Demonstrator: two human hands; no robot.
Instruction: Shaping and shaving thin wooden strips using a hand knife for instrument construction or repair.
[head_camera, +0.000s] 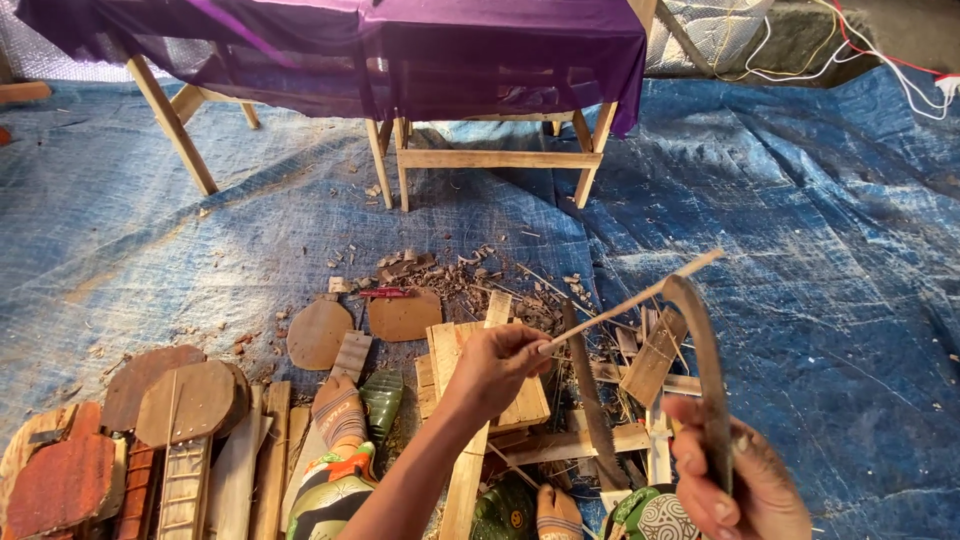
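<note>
My left hand (495, 365) pinches one end of a thin pale wooden stick (640, 295) that slants up to the right. My right hand (740, 480), at the bottom right, grips the handle of a curved dark sickle blade (705, 350), whose tip arcs up to touch the stick near its far end. Below the hands lie wooden planks (450, 350) and a long saw blade (590, 390).
A blue tarpaulin (800, 230) covers the floor. A wooden table draped in purple cloth (400, 50) stands at the back. Wood chips (440, 275), round wooden cut-outs (320, 330) and small guitar-shaped pieces (180, 420) lie at front left. My feet (340, 410) rest among the planks.
</note>
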